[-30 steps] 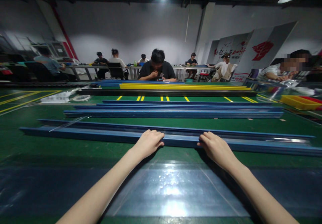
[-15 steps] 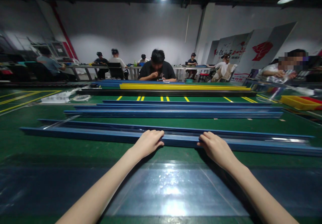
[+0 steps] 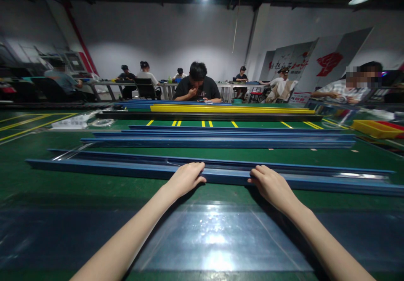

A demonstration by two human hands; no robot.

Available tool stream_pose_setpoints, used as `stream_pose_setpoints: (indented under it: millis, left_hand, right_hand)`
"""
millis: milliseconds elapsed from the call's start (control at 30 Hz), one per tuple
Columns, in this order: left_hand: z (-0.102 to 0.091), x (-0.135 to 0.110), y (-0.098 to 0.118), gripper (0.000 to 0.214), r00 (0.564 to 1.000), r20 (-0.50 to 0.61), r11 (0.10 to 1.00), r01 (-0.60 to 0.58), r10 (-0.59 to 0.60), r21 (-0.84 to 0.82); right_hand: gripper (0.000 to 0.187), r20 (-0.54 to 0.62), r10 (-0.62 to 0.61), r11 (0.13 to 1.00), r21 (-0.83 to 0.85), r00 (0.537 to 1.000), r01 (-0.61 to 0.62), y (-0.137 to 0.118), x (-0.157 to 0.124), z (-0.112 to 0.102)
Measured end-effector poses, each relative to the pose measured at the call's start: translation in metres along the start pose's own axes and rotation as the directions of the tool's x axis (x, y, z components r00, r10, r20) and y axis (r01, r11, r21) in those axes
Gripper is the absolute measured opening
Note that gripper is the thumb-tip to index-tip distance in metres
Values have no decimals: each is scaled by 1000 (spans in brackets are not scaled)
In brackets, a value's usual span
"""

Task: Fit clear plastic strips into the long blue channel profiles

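A long blue channel-shaped rail point(image 3: 110, 168) lies across the green floor in front of me, left to right. My left hand point(image 3: 185, 179) rests on its near edge with the fingers curled over the rim. A hand's width to the right, my right hand point(image 3: 272, 184) grips the same near edge, fingers bent over it. A clear strip lies inside the rail. Under my forearms lies a glossy transparent sheet point(image 3: 217, 239) that reflects the ceiling lamp.
More blue rails point(image 3: 217, 141) lie parallel farther off, then a yellow rail point(image 3: 230, 109) on a dark one. A yellow tray point(image 3: 375, 128) is at the right. A person point(image 3: 198, 88) sits facing me beyond the rails; others sit at tables behind and at the right.
Both hands stay on the rail's near edge. The rail's left end has shifted very slightly; a person at the far right has moved their arms.
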State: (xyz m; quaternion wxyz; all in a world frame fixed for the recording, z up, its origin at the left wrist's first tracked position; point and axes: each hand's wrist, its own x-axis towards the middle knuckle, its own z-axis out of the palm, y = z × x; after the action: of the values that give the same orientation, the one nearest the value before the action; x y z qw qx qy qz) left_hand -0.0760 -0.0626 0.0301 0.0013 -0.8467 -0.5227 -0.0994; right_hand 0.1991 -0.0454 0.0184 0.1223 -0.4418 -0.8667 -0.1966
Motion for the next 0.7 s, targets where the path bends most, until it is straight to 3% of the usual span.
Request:
stream_pose_setpoints:
  millis: [700]
  left_hand:
    - [-3, -1, 7, 18, 999, -42, 993, 19, -14, 116]
  right_hand:
    - [14, 75, 17, 997, 73, 997, -23, 4, 1, -9]
